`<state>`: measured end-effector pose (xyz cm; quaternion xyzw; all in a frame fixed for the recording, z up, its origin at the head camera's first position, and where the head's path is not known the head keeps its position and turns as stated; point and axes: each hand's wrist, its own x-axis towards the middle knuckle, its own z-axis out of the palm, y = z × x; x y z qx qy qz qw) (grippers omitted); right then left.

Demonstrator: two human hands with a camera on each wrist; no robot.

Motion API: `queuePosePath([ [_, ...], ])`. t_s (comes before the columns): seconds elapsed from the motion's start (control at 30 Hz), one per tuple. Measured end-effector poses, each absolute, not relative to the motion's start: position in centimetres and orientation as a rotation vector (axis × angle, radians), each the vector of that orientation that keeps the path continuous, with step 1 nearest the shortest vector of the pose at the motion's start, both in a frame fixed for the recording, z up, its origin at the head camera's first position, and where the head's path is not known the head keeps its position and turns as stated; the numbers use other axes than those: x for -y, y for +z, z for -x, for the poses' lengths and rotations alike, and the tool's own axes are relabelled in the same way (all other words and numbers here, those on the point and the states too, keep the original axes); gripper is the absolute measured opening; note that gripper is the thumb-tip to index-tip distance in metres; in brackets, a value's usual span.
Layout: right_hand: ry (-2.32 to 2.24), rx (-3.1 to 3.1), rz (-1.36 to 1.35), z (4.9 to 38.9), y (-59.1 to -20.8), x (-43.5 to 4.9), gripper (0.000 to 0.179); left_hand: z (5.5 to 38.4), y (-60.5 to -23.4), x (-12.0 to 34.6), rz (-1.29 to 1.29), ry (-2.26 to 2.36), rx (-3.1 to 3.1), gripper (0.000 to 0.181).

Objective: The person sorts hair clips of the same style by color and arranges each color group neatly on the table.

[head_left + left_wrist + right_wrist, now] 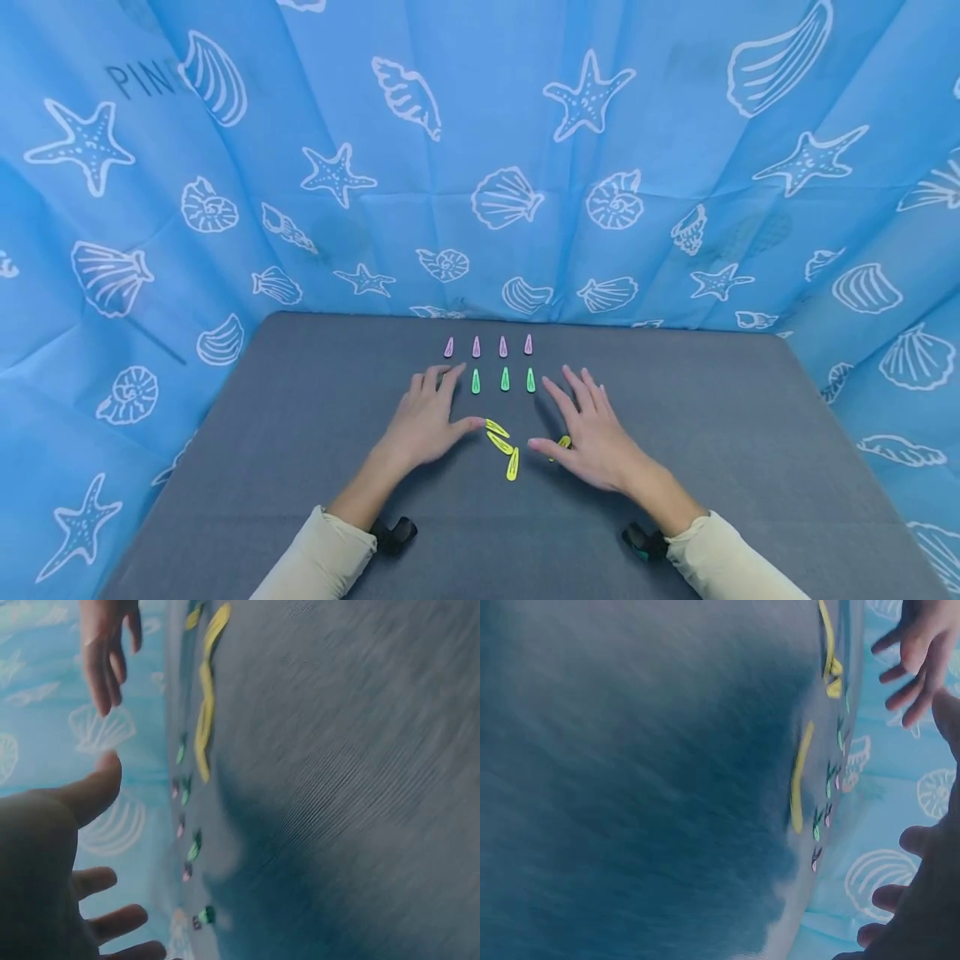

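Observation:
My left hand (424, 423) hovers over the table with its fingers spread and holds nothing; in the head view its thumb tip overlaps the end of a yellow snap hair clip (497, 428). Two more yellow clips, one slanted (499, 443) and one nearly upright (512, 464), lie just below that one. My right hand (597, 446) is likewise spread above the table, partly covering another yellow clip (564, 442). Ahead of the hands runs a row of green clips (505, 379), its left end hidden by my left fingers. Behind it stands a row of pink clips (503, 346).
A grey cloth-covered table (750, 467) carries all the clips. A blue curtain (465, 167) printed with white shells and starfish hangs along its back and sides. Black wrist cameras sit at the left cuff (395, 536) and right cuff (643, 542).

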<state>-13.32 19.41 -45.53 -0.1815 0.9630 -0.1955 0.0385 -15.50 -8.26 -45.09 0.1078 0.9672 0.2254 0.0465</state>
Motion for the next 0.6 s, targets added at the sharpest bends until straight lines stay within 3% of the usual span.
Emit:
queuePosePath([
  [0.23, -0.562, -2.91, 0.564, 10.9, -46.9, -19.5, 0.109, 14.2, -45.9, 6.6, -0.426, 0.561, -2.998, 0.088],
  [0.6, -0.692, -2.71, 0.453, 10.6, -46.7, -20.4, 0.107, 14.3, -46.4, 5.8, -0.474, 0.747, -2.898, 0.053],
])
